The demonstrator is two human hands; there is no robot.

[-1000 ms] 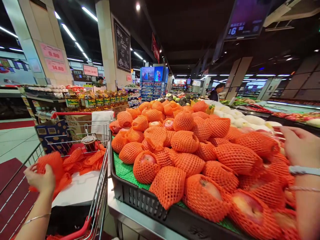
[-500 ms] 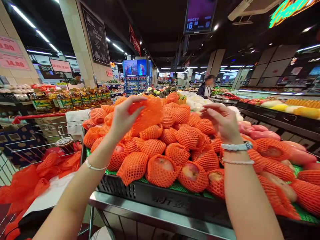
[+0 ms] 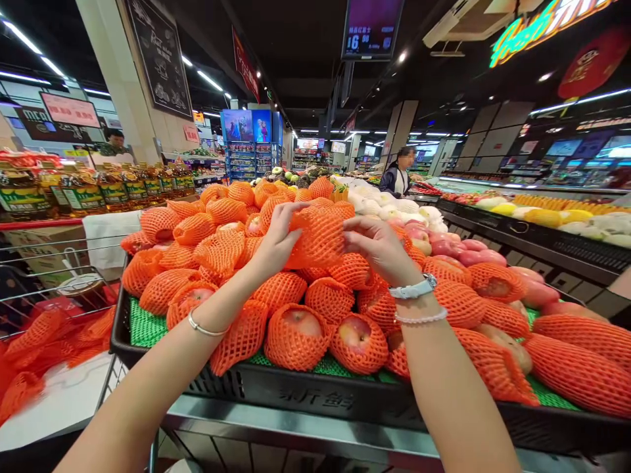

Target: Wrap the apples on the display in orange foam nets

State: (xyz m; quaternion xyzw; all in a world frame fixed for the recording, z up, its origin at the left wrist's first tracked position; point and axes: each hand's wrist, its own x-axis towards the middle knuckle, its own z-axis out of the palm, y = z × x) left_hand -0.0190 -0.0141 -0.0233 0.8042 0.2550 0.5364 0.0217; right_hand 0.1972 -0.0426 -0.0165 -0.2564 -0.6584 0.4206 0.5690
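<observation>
An orange foam net sleeve (image 3: 318, 236) is stretched between my two hands above the heap of fruit; it looks flat, and I cannot see a fruit in it. My left hand (image 3: 276, 243) pinches its left side. At its right edge, my right hand (image 3: 382, 246) has its thumb and fingers closed on the net. Below lie several apples in the same kind of sleeve, among them a netted apple (image 3: 359, 338) with its top showing. They rest on green matting (image 3: 148, 325) in a black crate (image 3: 315, 397).
To the left is a wire shopping cart (image 3: 42, 253), with loose orange sleeves (image 3: 39, 335) beside it. Oil bottles (image 3: 111, 187) line the left shelf. Bare red apples (image 3: 476, 253) lie to the right. A person (image 3: 396, 176) stands farther back.
My right hand has moved left and taken hold of the sleeve's right edge; before, it was apart with nothing visible in it. The view has turned somewhat to the right.
</observation>
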